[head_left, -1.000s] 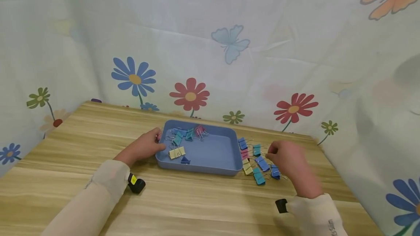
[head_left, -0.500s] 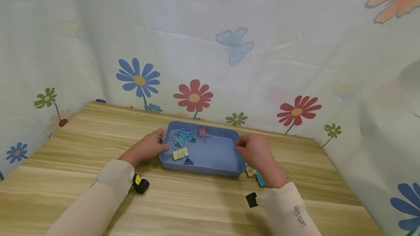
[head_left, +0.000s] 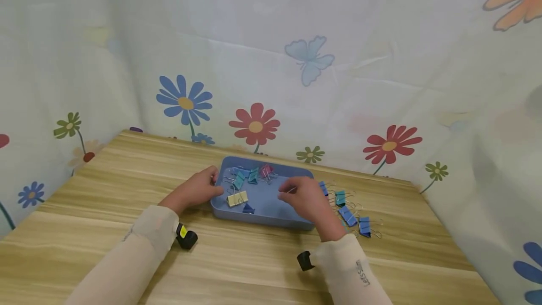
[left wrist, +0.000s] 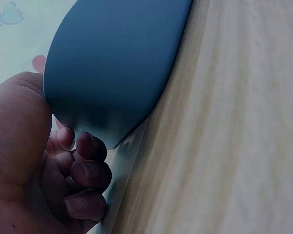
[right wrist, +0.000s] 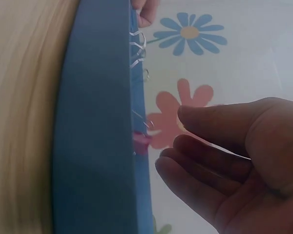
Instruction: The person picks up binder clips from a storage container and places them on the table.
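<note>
A blue rectangular tray (head_left: 275,220) stands on the wooden table. In it, mostly toward the left, are a yellow binder clip (head_left: 237,199), a dark blue one (head_left: 248,209), a pink one (head_left: 267,171), two teal ones and a light blue one. My left hand (head_left: 198,187) grips the tray's left end, its thumb at the rim and its fingers curled by the outer wall (left wrist: 107,63). My right hand (head_left: 305,197) is over the right part of the tray. Its thumb and fingers (right wrist: 195,180) are apart, and nothing shows between them in the right wrist view.
Right of the tray several more binder clips lie on the table, among them a teal clip (head_left: 340,198) and a blue clip (head_left: 364,226); my right hand partly hides this group. A flower-printed curtain (head_left: 338,107) hangs behind the table (head_left: 237,267).
My right hand has moved left from the loose binder clips, past the tray's right rim, to over the tray. My left hand has stayed at the tray's left end.
</note>
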{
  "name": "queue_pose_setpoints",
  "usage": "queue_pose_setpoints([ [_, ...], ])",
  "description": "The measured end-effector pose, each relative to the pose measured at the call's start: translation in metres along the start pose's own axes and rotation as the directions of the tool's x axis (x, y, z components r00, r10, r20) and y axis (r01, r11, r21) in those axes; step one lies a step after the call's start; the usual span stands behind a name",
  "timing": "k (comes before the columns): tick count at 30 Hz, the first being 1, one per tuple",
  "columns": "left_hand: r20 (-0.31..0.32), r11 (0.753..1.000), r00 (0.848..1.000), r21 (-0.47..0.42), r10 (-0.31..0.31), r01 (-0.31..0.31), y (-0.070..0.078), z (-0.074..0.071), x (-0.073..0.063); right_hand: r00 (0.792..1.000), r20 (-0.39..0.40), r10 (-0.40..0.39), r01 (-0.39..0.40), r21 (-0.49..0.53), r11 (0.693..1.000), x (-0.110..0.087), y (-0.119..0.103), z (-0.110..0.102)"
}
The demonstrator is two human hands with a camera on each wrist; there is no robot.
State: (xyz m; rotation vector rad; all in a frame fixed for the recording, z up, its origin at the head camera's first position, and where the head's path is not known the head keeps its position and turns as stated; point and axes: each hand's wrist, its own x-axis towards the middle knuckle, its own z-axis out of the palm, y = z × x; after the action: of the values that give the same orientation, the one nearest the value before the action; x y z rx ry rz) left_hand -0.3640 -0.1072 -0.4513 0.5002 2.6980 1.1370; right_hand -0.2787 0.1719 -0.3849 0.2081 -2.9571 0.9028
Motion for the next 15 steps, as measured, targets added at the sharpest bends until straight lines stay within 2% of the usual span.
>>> queue_pose_setpoints([
  [7,-0.006,1.0,1.0,-0.002,0.018,-0.018,0.001,0.0,0.0,0.999,0.046,-0.027,0.025,0.034,0.999,0.013,-0.01,0.018],
  [12,-0.002,1.0,1.0,-0.007,0.015,-0.015,-0.001,0.001,0.002,0.991,0.085,-0.107,0.109,-0.023,0.994,0.021,-0.021,0.031],
  [15,-0.002,1.0,1.0,-0.003,0.015,-0.015,-0.003,0.002,0.002,0.985,0.124,-0.123,0.131,-0.056,0.99,0.025,-0.029,0.038],
])
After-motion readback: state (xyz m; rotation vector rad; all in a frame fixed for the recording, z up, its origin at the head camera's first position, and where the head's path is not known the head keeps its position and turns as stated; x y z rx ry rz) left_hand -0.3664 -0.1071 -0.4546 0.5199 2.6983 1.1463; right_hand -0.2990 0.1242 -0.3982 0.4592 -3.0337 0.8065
